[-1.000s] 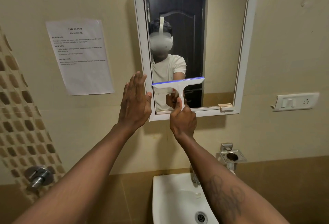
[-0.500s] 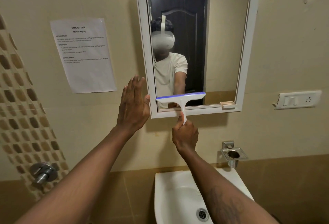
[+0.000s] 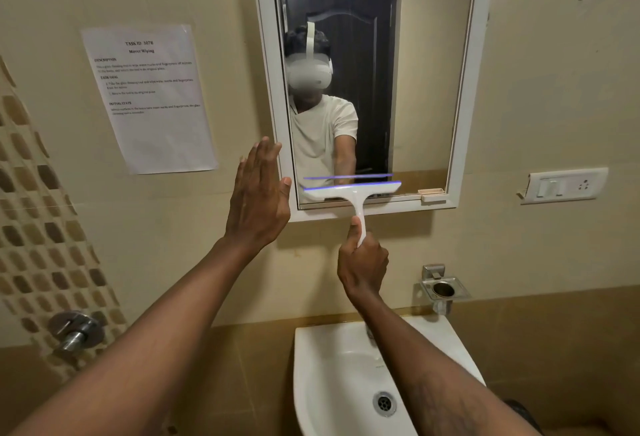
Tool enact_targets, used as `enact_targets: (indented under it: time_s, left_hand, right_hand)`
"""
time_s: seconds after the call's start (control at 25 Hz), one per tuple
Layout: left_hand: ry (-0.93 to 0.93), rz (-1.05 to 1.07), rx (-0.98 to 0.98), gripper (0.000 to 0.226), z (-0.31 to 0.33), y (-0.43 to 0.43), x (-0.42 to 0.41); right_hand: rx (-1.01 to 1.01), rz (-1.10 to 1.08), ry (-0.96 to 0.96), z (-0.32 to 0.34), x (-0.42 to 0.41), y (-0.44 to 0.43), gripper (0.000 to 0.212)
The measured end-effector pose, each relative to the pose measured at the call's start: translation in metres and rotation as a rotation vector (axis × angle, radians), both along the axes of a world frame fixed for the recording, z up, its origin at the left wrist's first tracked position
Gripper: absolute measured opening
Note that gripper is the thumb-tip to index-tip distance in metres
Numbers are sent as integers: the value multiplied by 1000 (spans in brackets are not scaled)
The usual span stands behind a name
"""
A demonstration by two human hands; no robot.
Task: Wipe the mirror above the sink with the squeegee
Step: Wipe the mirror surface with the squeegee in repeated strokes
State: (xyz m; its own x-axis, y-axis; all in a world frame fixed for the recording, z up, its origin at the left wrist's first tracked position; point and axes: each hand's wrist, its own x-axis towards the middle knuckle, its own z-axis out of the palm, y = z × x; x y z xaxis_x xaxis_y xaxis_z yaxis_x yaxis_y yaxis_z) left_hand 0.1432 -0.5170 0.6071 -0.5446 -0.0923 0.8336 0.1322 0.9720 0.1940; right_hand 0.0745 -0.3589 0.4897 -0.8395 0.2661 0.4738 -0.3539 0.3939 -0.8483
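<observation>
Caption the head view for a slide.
Right hand holds the squeegee at the bottom of the mirror; open left hand raised beside it.

Bare arms, white T-shirt (image 3: 322,134), white headset (image 3: 308,74).
Left forearm (image 3: 166,300) and right forearm (image 3: 433,366) uncovered to the wrist, with a faint dark tattoo-like marking (image 3: 446,404) on the right one. Seen reflected in the mirror (image 3: 426,72): short sleeves, a rounded visor, and a white strap (image 3: 310,37) over the top of the head.
</observation>
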Motion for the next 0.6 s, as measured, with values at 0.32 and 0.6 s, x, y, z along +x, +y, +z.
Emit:
enact_targets:
  time_s: [0.32, 0.6]
  left_hand:
    - [18, -42, 4, 61, 16, 22, -11]
    - [16, -50, 5, 63, 11, 26, -22]
  right_hand:
    - [-27, -137, 186, 92, -57, 35, 64]
    - [-6, -35, 93, 58, -63, 45, 63]
